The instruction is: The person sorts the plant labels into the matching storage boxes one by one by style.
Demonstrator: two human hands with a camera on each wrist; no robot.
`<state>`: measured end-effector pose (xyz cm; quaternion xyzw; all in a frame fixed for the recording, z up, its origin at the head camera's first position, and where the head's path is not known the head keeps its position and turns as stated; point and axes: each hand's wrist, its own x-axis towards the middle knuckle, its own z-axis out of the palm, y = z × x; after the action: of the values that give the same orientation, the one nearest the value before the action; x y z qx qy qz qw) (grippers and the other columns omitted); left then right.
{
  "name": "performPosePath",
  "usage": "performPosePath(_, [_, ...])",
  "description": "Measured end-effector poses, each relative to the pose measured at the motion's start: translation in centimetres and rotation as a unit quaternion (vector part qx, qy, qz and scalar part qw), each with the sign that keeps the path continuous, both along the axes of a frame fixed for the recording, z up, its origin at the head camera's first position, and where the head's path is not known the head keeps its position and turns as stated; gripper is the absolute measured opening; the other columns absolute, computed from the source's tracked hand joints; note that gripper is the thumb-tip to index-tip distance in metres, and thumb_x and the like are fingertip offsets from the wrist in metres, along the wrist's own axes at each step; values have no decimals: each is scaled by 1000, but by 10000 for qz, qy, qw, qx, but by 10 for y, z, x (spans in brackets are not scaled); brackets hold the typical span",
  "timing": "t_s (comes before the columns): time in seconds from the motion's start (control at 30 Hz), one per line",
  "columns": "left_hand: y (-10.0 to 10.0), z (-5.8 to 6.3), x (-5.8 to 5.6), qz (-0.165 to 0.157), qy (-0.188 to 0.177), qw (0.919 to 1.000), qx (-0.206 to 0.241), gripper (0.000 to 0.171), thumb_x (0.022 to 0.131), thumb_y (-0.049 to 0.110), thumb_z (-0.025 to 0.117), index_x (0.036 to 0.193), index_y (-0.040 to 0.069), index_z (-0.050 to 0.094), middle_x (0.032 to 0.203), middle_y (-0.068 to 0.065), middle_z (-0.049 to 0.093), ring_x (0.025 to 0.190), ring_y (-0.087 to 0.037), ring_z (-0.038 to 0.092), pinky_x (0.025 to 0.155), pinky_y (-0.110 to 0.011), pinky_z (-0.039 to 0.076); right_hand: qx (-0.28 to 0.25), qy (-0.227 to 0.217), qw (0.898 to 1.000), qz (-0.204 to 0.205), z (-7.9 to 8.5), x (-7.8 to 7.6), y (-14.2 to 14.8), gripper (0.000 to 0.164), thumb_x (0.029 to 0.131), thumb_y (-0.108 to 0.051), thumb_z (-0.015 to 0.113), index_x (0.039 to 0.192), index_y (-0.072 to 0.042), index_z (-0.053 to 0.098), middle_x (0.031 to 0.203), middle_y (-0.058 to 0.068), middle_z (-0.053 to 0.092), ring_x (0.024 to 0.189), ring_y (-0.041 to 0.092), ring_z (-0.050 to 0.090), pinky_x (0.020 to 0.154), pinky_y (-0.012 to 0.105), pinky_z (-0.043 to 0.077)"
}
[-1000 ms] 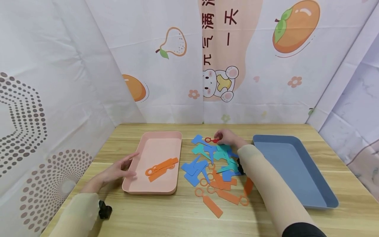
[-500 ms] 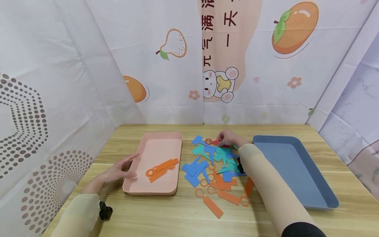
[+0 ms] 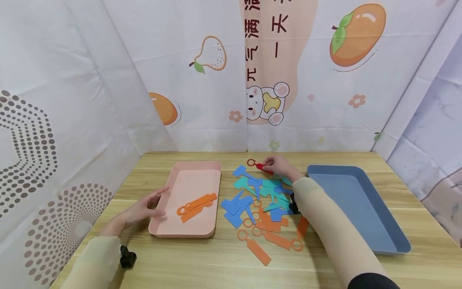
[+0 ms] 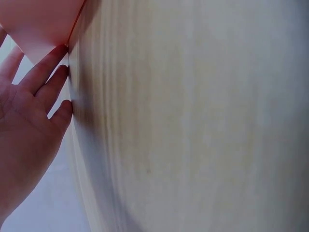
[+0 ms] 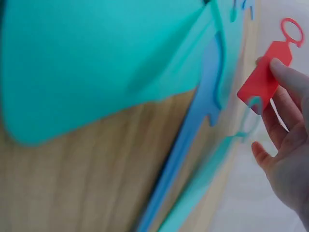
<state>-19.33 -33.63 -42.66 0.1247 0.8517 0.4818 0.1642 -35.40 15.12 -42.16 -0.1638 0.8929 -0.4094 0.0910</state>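
My right hand (image 3: 280, 166) pinches a red plastic tag with a ring end (image 3: 260, 166) between thumb and fingers, at the far side of a loose pile. In the right wrist view the thumb lies across the flat part of the red tag (image 5: 258, 84), and its ring points away from the palm. Teal tags (image 5: 82, 63) and a blue tag (image 5: 181, 145) lie close by. My left hand (image 3: 141, 209) rests at the left side of the pink tray (image 3: 196, 176), fingers spread and loosely extended. Several orange ring-ended tags (image 3: 196, 204) lie inside that tray.
Blue flat tags (image 3: 236, 206), teal ones (image 3: 270, 188) and orange ring-ended tags (image 3: 258, 249) overlap mid-table between the trays. A grey-blue tray (image 3: 351, 196) stands on the right, with my right forearm reaching past its left side. A printed curtain (image 3: 216, 138) hangs behind the table.
The right hand first drew the red tag slightly rightward and nearer, then moved it back toward the table's far edge, off the blue and teal tags. The left hand has stayed at the pink tray.
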Motion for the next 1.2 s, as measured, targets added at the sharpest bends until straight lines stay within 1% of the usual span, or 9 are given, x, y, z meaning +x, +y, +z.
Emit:
performPosePath(0.13, [-1,0,1,-43,54,10000,2,86,88,16,73,155,9,20,155,-28,19,140,-47,17,109,-63,13,-420,176,9989,-140,6,-1,-7,12,95,-7,62,102,2,64,99,15,67,87,25,60,76,33,50])
performPosePath(0.27, [-1,1,2,-78,90,9999,64,86,87,15,73,155,8,21,154,-29,20,140,-47,18,109,-63,14,-433,445,9979,-176,16,0,-17,13,97,-9,61,105,1,62,104,16,66,94,30,61,81,37,50])
performPosePath(0.43, [-1,1,1,-65,68,9999,65,85,88,15,73,155,9,21,155,-28,20,140,-46,18,109,-62,13,-634,503,9967,95,33,4,-34,12,97,-7,59,105,1,61,101,16,66,95,37,63,84,42,51])
performPosePath(0.57, [-1,1,1,-64,75,9999,59,85,88,15,72,155,9,21,154,-28,21,140,-46,19,109,-62,13,-774,689,9939,384,43,6,-48,10,96,-5,60,103,2,62,97,16,66,91,37,65,83,47,52])
performPosePath(0.67, [-1,0,1,-100,106,9999,73,85,88,14,72,155,8,21,154,-29,21,140,-47,19,109,-63,13,-700,769,9934,483,48,8,-58,11,96,-7,61,103,1,64,95,16,67,89,38,64,78,45,52])
performPosePath(0.77, [-1,0,1,-84,100,9999,74,85,88,14,73,155,8,21,154,-28,21,140,-46,19,109,-62,12,-582,764,9938,556,51,10,-67,14,95,-9,63,106,0,65,96,14,68,90,37,64,73,36,51])
performPosePath(0.87, [-1,0,0,-90,115,9999,54,85,88,14,73,155,8,21,154,-28,21,140,-47,19,109,-62,13,-601,705,9933,689,52,12,-77,15,95,-9,63,107,0,66,97,12,68,91,37,63,74,31,51])
performPosePath(1.1, [-2,-1,0,-128,138,9998,82,85,88,13,73,155,8,21,154,-29,22,140,-46,19,109,-61,14,-699,637,9899,1054,49,17,-99,14,95,-7,62,107,-1,66,97,10,67,92,37,63,77,32,53])
performPosePath(1.2, [-3,-1,0,-129,142,9998,80,86,87,14,73,155,7,21,154,-29,22,140,-46,19,108,-61,15,-610,633,9889,1195,48,22,-108,15,96,-4,61,109,-1,65,98,9,67,90,31,64,78,31,53])
